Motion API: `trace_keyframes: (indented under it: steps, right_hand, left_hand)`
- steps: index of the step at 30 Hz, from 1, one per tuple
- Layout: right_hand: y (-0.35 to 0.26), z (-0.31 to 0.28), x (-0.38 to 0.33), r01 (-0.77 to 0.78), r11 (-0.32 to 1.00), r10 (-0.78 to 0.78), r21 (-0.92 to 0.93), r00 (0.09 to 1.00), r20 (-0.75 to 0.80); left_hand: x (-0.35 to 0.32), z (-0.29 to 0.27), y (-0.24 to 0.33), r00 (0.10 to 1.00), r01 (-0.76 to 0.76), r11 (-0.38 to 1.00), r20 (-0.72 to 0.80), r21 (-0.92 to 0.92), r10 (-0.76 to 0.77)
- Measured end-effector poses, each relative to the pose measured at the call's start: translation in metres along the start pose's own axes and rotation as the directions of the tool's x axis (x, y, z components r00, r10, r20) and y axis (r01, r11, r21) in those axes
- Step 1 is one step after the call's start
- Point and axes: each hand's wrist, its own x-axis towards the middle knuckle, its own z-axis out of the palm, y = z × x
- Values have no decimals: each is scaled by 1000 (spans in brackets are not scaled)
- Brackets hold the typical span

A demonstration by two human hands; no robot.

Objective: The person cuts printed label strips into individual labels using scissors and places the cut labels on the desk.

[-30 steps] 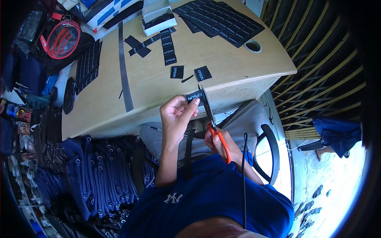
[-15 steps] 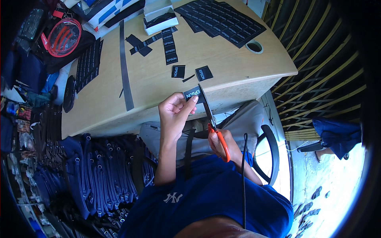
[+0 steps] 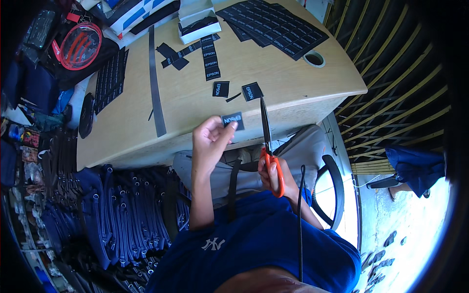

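Small black label [image 3: 232,119] with white print sits just left of the frame's centre, pinched between thumb and fingertips of the left hand [image 3: 209,142], held off the near edge of the table [image 3: 195,105]; its long side runs roughly left to right, tilted slightly, and its lower left corner is hidden by the fingers. Just right of it, the orange-handled scissors [image 3: 267,141] are gripped in the right hand [image 3: 274,172], fingers through the loops, long axis near vertical with the tips pointing to the top of the frame; the blades look closed or nearly so, though they are too thin to tell. The two hands are apart, each clamped on its own thing. Beyond the tips, two cut black labels [image 3: 237,90] lie on the wooden table, with a strip of uncut labels [image 3: 210,58] above them, a large black label sheet [image 3: 273,27] at the upper middle, and a long grey strip [image 3: 155,83] to the left. Navy garments [image 3: 117,215] are heaped at lower left, partly in shadow. The upper right shows a slatted wall [image 3: 391,83].
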Motion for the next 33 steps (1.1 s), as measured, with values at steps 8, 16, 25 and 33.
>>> trace_keyframes:
  steps: [8, 16, 25, 33]
  right_hand:
    - [0, -1, -3, -2, 1000, 2, -16, 1000, 22]
    - [3, -5, -5, -9, 1000, 9, 28, 1000, -18]
    - [3, -17, -5, 2, 996, 8, 86, 993, -115]
    - [-2, -20, 7, 68, 996, -61, 55, 992, -108]
  left_hand:
    - [50, -20, 8, 637, 73, 190, -192, 979, 746]
    - [57, 40, 1, 845, -415, 423, 169, 806, 507]
    - [54, 45, -8, 854, -404, 388, 190, 828, 484]
    - [37, 47, -1, 829, -476, 371, 266, 797, 493]
